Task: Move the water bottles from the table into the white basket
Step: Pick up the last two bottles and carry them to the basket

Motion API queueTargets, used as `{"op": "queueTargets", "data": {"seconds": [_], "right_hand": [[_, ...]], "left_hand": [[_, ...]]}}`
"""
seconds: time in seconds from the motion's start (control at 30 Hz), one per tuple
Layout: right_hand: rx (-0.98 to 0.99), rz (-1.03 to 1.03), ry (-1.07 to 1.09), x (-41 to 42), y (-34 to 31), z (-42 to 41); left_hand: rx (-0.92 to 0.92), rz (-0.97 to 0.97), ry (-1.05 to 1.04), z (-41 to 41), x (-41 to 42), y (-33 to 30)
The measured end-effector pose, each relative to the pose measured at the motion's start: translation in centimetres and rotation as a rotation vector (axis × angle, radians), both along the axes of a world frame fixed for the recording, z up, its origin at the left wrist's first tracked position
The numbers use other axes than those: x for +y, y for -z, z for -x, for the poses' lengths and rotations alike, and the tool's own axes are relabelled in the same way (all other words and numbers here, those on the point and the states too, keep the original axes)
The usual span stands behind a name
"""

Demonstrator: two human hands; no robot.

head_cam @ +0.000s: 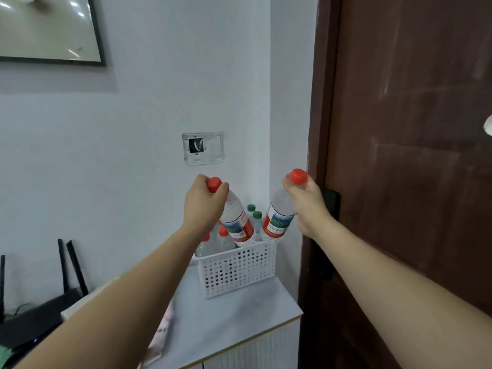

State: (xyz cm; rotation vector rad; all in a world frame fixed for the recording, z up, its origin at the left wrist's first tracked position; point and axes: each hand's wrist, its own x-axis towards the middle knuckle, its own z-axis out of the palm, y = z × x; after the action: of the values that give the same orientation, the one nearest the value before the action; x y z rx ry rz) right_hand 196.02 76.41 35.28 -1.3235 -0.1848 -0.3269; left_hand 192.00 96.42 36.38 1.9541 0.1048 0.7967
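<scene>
A black router sits far left. My left hand has its fingers wrapped around the neck of a red-capped water bottle, tilted over the white basket on the tabletop — bottles already stand inside (red and green caps). My right hand grips a second bottle likewise, beside the brown door.

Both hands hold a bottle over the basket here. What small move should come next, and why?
Probably lower both bottles straight in. The left hand and right hand each grip a red-capped bottle by its neck, bottoms already at the white basket rim, beside bottles standing inside.
</scene>
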Motion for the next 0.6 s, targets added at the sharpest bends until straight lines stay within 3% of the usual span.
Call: {"op": "queueTargets", "data": {"seconds": [0.27,0.6], "right_hand": [[0.011,0.170,-0.036,3.1,1.7,-10.2],[0.126,0.360,-0.122,4.2,6.9,-16.3]], "left_hand": [[0.091,-0.124,0.088,-10.0,1.3,1.8],[0.256,-0.274,0.150,-16.2,2.2,6.2]]}}
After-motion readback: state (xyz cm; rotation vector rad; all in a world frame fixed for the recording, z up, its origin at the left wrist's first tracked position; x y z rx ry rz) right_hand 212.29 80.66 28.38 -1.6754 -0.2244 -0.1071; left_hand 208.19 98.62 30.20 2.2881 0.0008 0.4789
